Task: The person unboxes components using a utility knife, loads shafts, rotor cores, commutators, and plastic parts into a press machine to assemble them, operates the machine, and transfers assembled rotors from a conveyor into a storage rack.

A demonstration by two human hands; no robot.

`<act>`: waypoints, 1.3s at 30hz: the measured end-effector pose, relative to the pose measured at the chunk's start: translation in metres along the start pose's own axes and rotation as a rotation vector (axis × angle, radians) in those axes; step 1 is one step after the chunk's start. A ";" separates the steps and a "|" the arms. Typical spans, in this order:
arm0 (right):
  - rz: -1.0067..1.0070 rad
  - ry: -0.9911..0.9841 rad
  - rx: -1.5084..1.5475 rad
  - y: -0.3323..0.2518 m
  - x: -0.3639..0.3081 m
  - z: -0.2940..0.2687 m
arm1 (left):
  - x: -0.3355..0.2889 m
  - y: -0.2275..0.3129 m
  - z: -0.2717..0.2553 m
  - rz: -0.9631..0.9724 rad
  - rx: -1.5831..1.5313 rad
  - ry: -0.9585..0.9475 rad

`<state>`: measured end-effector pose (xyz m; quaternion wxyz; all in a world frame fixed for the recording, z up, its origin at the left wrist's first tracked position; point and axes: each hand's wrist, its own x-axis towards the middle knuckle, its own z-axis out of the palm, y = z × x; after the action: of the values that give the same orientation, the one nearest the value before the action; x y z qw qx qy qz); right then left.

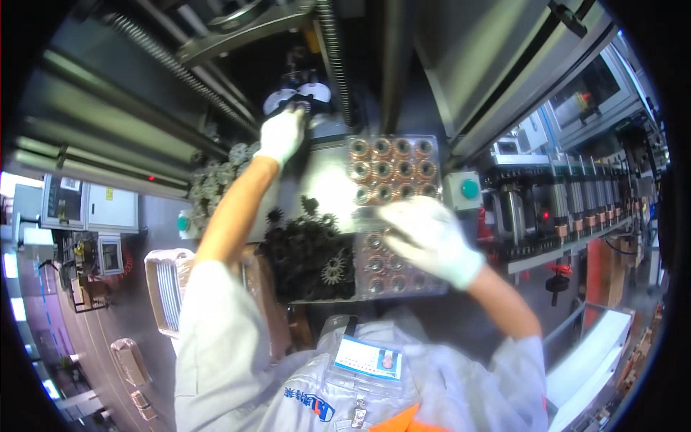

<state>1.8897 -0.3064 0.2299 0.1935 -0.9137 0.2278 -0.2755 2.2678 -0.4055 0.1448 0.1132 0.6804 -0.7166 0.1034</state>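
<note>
My left hand (282, 135), in a white glove, reaches forward into the machine, its fingers closed at a dark fixture (295, 103) below two pale round discs (314, 91). What the fingertips grip there is too small to make out. My right hand (430, 234), also gloved in white, is over the near clear tray (365, 289), at its border with the far clear tray (430, 138). Motion smears its fingers, so whether they hold anything cannot be told. Both trays carry rows of round copper-coloured parts (384, 170) with dark centres.
A heap of dark toothed metal pieces (306, 252) lies left of the near tray. Greyer toothed pieces (216, 180) are piled beside my left forearm. Green buttons (470, 189) flank the worktop. Coil springs (335, 65) and metal posts surround my left hand. A rack of cylinders (568, 198) runs along the right.
</note>
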 end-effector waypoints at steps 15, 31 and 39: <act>0.061 -0.254 -0.178 -0.010 0.109 0.156 | -0.292 -0.115 -0.139 -0.419 -0.151 0.005; 0.524 -0.060 0.825 -0.018 0.083 0.049 | -0.279 -0.067 -0.135 0.018 0.045 -0.045; 0.327 0.317 0.816 -0.025 0.204 0.022 | -0.262 -0.027 -0.195 -0.379 -0.589 0.184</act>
<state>2.0629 -0.3871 0.3095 0.5407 -0.6617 0.2684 -0.4447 2.3113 -0.0987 0.2511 0.3857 0.7272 -0.5636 -0.0697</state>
